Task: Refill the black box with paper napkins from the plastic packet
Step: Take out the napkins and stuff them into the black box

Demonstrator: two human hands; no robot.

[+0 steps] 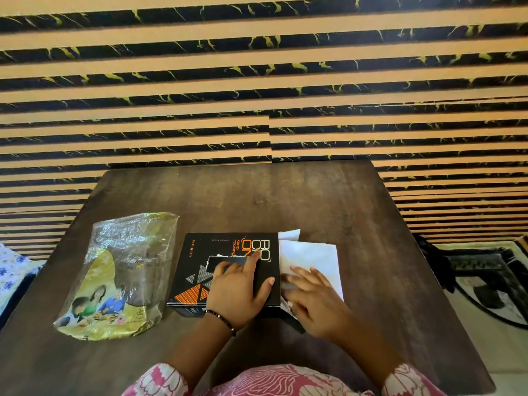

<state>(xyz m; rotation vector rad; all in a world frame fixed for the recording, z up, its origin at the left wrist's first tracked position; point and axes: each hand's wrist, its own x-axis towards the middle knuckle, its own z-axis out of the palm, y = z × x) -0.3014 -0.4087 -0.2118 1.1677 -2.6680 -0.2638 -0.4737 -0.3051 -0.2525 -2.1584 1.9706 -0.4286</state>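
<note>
The black box (200,261), with orange lettering and triangles, lies flat on the dark wooden table (285,201). A torn slot shows in its top face. My left hand (240,290) presses flat on the box's right half, index finger stretched toward the lettering. White paper napkins (311,255) stick out from the box's right side. My right hand (311,301) rests on them with fingers spread. The plastic packet (120,275), clear with yellow print and a family picture, lies crumpled to the left of the box.
A wall of tan and black marbled stripes (257,81) rises behind the table. A floral cloth (11,270) lies at the far left. A patterned rug (485,281) covers the floor on the right.
</note>
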